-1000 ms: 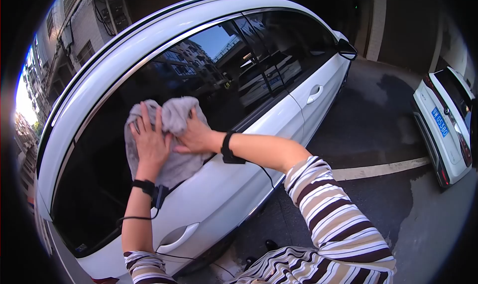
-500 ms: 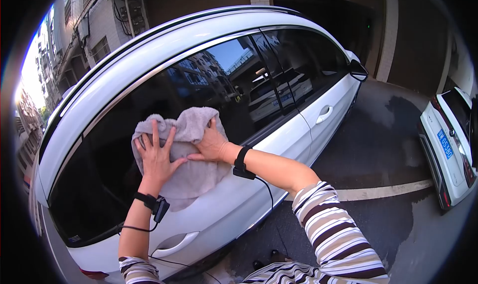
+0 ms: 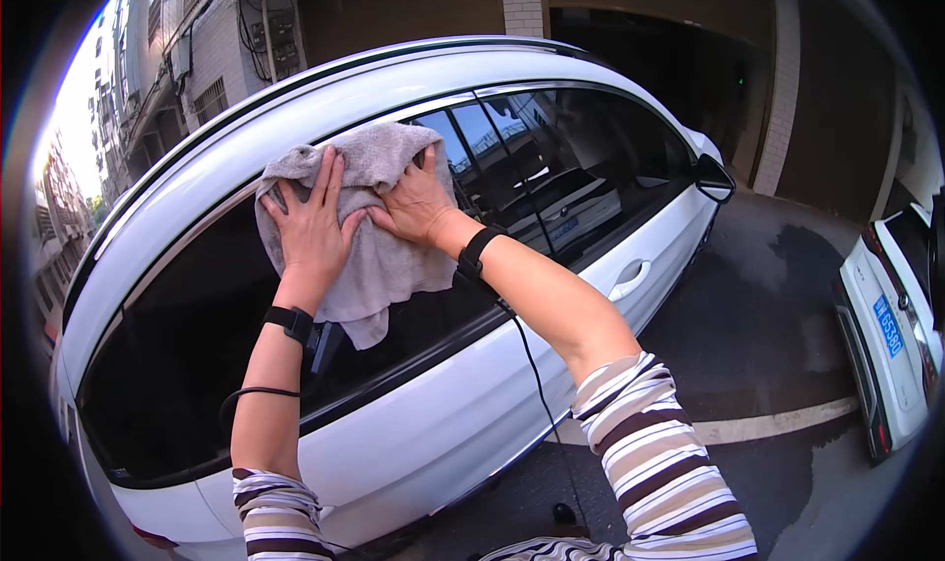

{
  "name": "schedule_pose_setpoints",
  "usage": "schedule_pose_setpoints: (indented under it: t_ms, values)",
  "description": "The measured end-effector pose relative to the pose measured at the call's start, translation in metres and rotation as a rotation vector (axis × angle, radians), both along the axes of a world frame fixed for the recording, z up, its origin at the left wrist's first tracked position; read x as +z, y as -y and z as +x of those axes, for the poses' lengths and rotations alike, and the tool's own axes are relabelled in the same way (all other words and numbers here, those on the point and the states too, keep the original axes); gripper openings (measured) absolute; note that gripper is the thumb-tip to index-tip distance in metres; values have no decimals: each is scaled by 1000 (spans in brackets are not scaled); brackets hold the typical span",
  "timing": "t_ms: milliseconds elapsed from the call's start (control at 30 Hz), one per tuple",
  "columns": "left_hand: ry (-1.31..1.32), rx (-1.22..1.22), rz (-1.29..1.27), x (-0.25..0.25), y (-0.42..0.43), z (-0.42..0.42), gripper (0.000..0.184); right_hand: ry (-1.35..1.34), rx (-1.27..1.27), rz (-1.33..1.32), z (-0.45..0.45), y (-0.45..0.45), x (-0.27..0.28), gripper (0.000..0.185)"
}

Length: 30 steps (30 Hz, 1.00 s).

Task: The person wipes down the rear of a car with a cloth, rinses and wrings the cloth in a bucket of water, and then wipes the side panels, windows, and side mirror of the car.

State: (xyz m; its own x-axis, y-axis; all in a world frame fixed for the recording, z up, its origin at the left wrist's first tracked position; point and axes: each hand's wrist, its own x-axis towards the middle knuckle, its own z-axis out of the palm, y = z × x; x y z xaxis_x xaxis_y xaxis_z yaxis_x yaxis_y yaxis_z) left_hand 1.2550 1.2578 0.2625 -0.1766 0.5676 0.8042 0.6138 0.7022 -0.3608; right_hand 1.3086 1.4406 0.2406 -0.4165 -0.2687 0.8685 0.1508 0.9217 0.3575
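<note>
A grey towel (image 3: 384, 266) lies against the dark rear side window (image 3: 207, 335) of a white car (image 3: 413, 463). Its upper edge is bunched near the window's top trim, and its lower corner hangs loose. My left hand (image 3: 313, 231) presses on the towel's left part, with the fingers spread and pointing up. On the right part, my right hand (image 3: 418, 202) has its thumb and fingers around a fold of the towel; some fingertips are hidden in the cloth. Both wrists wear black straps with cables.
The car's side mirror (image 3: 714, 179) and front door handle (image 3: 630, 279) are to the right. Another white car (image 3: 891, 335) stands at the far right, beyond a white ground line (image 3: 758, 425). Buildings rise behind the roof.
Both hands have moved the towel up the window, from its lower part and the door panel to near the top trim. The view has also shifted slightly.
</note>
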Motion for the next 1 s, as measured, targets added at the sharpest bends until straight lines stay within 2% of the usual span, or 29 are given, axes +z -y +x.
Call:
schedule_pose_setpoints:
  t_ms: [167,300,533,567,700,767,867,1000]
  values:
    - [14,7,43,3,-13,-8,72,-37,-31,-85,-5,5,9,65]
    - [-42,-82,53,12,-29,-12,71,4,-47,-178,2,-1,15,59]
    - [-20,-255,-23,14,-47,4,68,-169,-95,-316,20,-4,-20,50]
    - [-12,-281,-53,14,-49,9,67,-110,-115,-384,24,-9,-29,56]
    - [-5,-373,-214,-45,-75,47,69,-4,-177,-469,70,-37,-110,61]
    - [7,-426,-299,-83,-85,59,76,102,-211,-543,95,-44,-157,66]
    - [128,-438,-548,-121,-75,80,87,304,-211,-644,134,-37,-190,72]
    - [202,-483,-523,-159,-60,82,91,262,-136,-588,145,-28,-215,75]
